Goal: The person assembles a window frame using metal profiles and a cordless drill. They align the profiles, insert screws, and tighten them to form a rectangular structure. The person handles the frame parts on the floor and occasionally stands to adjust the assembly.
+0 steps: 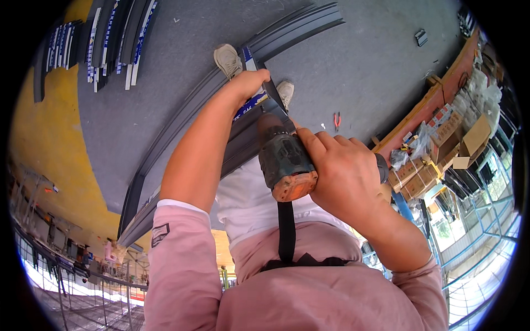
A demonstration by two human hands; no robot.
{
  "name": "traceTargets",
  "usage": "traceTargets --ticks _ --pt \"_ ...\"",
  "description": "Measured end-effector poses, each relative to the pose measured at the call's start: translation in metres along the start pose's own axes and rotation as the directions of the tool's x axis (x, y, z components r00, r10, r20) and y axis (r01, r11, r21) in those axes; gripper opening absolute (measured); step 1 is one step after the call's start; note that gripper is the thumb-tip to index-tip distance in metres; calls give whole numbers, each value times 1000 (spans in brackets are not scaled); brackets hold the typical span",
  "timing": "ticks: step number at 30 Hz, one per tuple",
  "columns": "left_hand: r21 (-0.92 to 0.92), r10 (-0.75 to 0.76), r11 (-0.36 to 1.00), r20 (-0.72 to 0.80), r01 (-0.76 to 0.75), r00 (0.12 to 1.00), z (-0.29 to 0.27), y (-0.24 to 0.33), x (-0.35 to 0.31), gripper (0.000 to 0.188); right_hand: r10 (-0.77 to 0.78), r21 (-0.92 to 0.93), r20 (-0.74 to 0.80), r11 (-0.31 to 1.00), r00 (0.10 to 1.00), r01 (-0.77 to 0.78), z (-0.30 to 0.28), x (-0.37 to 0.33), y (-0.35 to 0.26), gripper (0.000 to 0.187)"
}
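In the view from my head, my right hand (346, 168) is wrapped around the handle of a dark drill (284, 160) with an orange back end. The drill sits in front of my tummy, with its nose over the gray metal frame (241, 140). I can't see if the tip touches it. My left hand (249, 85) rests on the frame, near some blue tape (251, 106). Its fingertips are hidden, so I can't tell if they're closed. Red pliers (337, 121) lie on the floor (364, 66).
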State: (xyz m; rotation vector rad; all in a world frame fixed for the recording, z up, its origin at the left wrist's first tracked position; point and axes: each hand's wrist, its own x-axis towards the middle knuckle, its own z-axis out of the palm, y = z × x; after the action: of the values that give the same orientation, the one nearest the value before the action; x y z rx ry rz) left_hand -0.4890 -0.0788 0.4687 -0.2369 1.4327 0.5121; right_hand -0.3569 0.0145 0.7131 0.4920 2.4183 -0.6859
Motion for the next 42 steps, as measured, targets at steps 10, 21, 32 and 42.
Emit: traceTargets --ticks 10,21,32,42 --pt "31 54 998 -13 -53 998 0 -2 3 49 -17 -74 38 997 999 20 -10 8 -5 41" --pt "-12 -35 999 70 36 997 -11 5 6 62 -45 -106 97 993 994 55 -28 10 -13 48" --pt "-46 354 927 -220 -373 909 -64 14 -57 26 42 242 -134 970 990 -9 -22 -45 40 64" --pt "-374 243 912 163 -167 956 -10 -21 -169 18 125 635 -218 771 968 43 23 -91 50 57"
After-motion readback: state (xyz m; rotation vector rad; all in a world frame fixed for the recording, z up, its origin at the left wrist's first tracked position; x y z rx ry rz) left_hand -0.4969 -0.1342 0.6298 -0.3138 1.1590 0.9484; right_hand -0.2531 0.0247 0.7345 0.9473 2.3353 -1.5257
